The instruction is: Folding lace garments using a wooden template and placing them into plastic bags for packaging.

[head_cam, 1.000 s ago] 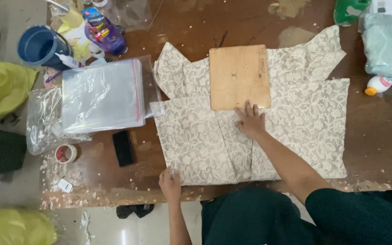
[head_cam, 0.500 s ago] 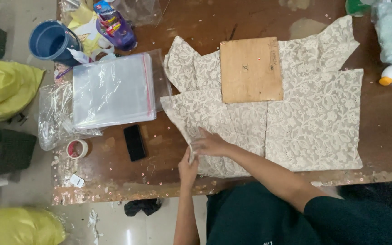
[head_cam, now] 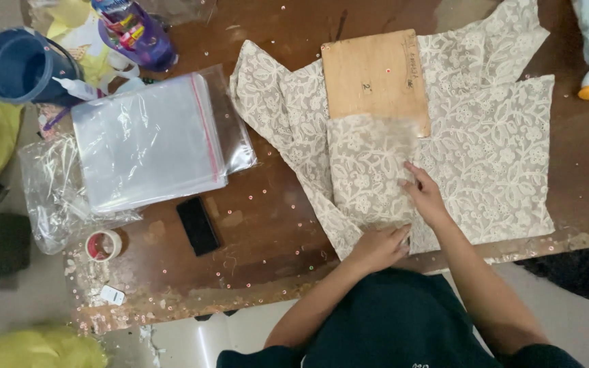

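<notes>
Two hands work one lace cloth [head_cam: 485, 170] on the bench [head_cam: 267, 232]: left hand [head_cam: 378, 247] pinches the folded flap's near edge, right hand [head_cam: 425, 194] presses flat, fingers together. One wooden board [head_cam: 375, 78] lies on it.

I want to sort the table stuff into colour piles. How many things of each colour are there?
Cream: 1, the lace garment
Tan: 1, the wooden board
Clear: 1, the stack of plastic bags
Black: 1, the phone
Blue: 1, the cup
Purple: 1, the bottle
Total: 6
</notes>
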